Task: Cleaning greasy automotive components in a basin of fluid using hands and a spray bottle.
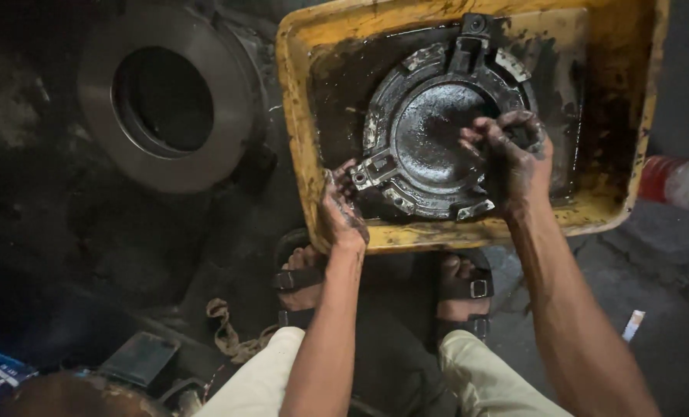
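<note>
A round, oil-blackened clutch pressure plate (437,131) lies flat in the dark liquid of a yellow plastic tub (302,100) on the floor. The left hand (341,208) pinches the plate's near-left lug, grip closed on it. The right hand (518,150) rests on the plate's right rim, fingers curled together. A steel flywheel (167,96) lies left of the tub.

The round metal cover (437,131) fills most of the yellow tray (298,116), leaving oily free room only along the tray's right wall. A steel ring (167,93) blocks the floor left of the tray.
</note>
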